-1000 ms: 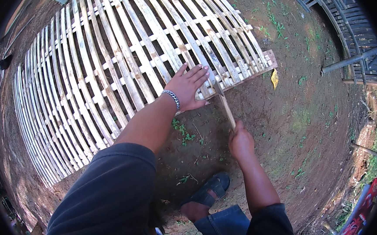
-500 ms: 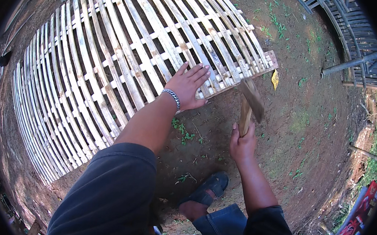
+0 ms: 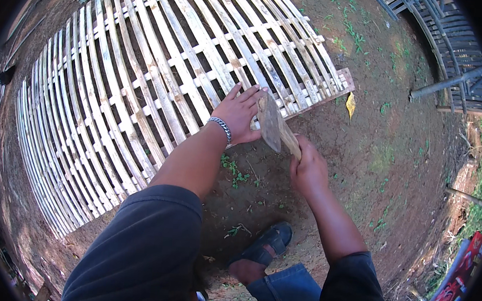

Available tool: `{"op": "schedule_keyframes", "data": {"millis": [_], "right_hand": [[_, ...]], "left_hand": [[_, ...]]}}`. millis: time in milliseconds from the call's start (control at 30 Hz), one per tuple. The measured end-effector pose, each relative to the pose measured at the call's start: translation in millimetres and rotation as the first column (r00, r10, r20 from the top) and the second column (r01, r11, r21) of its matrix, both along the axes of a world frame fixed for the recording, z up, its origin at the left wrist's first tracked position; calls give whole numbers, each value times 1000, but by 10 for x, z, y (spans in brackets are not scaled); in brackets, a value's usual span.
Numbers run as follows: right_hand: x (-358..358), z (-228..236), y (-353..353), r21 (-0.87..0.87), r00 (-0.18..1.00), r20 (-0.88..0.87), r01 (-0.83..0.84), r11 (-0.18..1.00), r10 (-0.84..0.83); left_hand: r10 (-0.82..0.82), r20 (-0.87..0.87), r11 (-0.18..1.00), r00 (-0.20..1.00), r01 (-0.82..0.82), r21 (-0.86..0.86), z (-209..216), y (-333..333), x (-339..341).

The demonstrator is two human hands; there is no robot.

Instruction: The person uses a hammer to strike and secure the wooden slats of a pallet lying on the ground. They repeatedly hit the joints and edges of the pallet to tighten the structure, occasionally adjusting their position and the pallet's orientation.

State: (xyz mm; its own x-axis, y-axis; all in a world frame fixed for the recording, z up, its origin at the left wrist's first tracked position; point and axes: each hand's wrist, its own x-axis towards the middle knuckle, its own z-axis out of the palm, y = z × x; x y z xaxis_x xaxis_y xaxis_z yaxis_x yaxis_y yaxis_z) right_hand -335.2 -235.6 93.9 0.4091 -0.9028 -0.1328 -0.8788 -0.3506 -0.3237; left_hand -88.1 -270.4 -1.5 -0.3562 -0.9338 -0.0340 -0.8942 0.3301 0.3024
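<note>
My left hand (image 3: 239,114) lies on the near edge of a slatted bamboo panel (image 3: 162,83), fingers stretched over the pale strips. A chain bracelet (image 3: 221,128) circles that wrist. My right hand (image 3: 310,167) is closed round the handle of a wooden mallet (image 3: 271,122). The mallet's brown-grey head hangs at the panel's edge, right beside the fingers of my left hand. Part of the panel's edge is hidden behind the head, and I cannot tell whether the head touches the strips.
A yellow leaf (image 3: 350,105) lies on the bare soil past the panel's right corner. At the upper right stands another bamboo structure (image 3: 454,59) with a projecting pole (image 3: 443,89). My sandalled foot (image 3: 268,246) is below. A red printed sheet (image 3: 455,288) sits at lower right.
The mallet has swung left, its head now close beside my left hand, and my right hand has tilted with it. My left hand stays in place on the panel.
</note>
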Motion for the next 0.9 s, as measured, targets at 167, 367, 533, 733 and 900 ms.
{"op": "schedule_keyframes", "data": {"millis": [167,367,533,733,900], "right_hand": [[-183,-32,-181,255,960,-267,149,955,-79],[4,-4,43,153,972,85,202,967,-217],[-46,-13,14,241,985,-43,172,955,-166],[-188,-246,36,285,959,-201,251,925,-198],[-441,-201,128,235,976,19,209,949,-219]], "left_hand": [[-3,0,999,1000,3,-44,-1,-16,-5],[-5,-21,999,1000,5,-47,-40,21,9],[5,-17,999,1000,-6,-52,17,-30,38],[0,-30,999,1000,-2,-44,12,-2,-17],[16,-23,998,1000,-17,-63,-15,2,27]]}}
